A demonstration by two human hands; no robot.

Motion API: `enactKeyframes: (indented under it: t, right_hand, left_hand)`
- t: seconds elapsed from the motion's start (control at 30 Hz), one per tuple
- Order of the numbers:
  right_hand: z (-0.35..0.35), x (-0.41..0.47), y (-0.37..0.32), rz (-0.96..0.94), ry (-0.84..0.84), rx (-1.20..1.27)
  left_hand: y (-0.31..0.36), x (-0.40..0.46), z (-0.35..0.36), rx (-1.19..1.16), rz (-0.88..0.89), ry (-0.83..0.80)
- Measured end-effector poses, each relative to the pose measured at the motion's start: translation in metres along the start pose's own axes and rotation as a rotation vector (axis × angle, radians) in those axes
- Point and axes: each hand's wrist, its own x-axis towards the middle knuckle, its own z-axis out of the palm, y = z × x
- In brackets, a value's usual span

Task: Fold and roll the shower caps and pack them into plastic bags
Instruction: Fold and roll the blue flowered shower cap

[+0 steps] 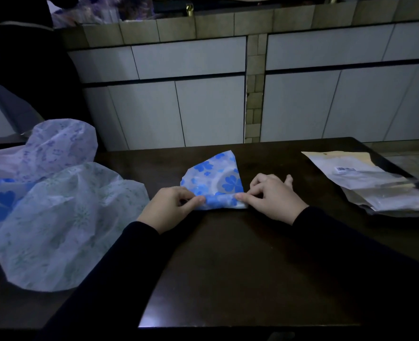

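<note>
Your left hand (171,205) and right hand (270,195) pinch the near edge of the folded blue-flowered cap (216,175) mid-tabletop (252,267), rolling barely begun; unfolded caps (63,217) wait at the left edge, plastic bags (376,183) unfilled right.

Both hands, left (171,205) and right (272,195), pinch the folded blue-flowered shower cap (216,178) on the table (240,254)

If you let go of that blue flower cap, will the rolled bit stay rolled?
Probably not. The blue flower cap looks thin, crinkly and floppy, so it likely springs open. Both hands, left hand and right hand, pinch its rolled edge. It seems light.
</note>
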Motion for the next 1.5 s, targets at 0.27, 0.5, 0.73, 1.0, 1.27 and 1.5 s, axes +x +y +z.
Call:
enactKeyframes:
  t: [0.27, 0.5, 0.73, 1.0, 1.27, 1.5]
  right_hand:
    - [0.008, 0.002, 0.0, -0.115, 0.194, -0.054]
    - [0.006, 0.005, 0.009, -0.368, 0.099, -0.224]
    - [-0.001, 0.001, 0.007, -0.345, -0.027, -0.283]
    - [-0.001, -0.004, 0.008, -0.406, 0.015, -0.322]
    - [0.002, -0.014, 0.012, -0.421, 0.017, -0.171]
    - [0.007, -0.005, 0.006, -0.102, 0.009, 0.141]
  left_hand:
    - [0.005, 0.005, 0.008, 0.198, 0.175, 0.122]
    - [-0.008, 0.004, 0.006, 0.142, 0.252, -0.008]
    - [-0.008, 0.008, 0.002, 0.21, 0.26, -0.048]
    - [-0.006, 0.002, 0.001, 0.137, 0.305, -0.073]
    - [-0.007, -0.008, -0.005, 0.074, 0.286, -0.029]
    - [0.0, 0.0, -0.002, -0.025, 0.125, -0.016]
